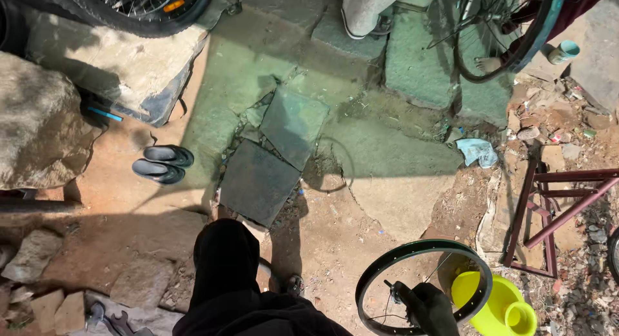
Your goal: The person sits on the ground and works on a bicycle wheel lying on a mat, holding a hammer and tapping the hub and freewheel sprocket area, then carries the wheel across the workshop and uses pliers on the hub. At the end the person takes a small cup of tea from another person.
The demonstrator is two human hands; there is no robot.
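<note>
Hand point(431, 307) dark in shadow, gripped around the hub at the middle of a bicycle rim point(422, 287), fingers closed on it, thin spokes running out to the black hoop; which hand cannot be told, though it sits on the right side of the view. No other hand in sight. Rim held low near the bottom edge of the ground, just left of and partly over a yellow basin point(493, 300) with a small yellow cup point(519, 315) inside. Dark trouser leg point(225, 265) beside the rim, foot planted on the reddish dirt ground point(148, 181). Broken stone slabs point(271, 155) lying flat toward the middle of the ground, a pair of black sandals point(162, 164) well to their left. Large rocks point(39, 126) at the left edge, a bicycle tyre point(138, 13) above them at the top edge. Maroon metal frame point(554, 210) at the right edge among rubble, a pale blue rag point(478, 151) nearby. Another bicycle wheel point(503, 33) at the top right, with another person's bare foot point(488, 64) beside it and a grey trouser leg point(364, 10) further left.
</note>
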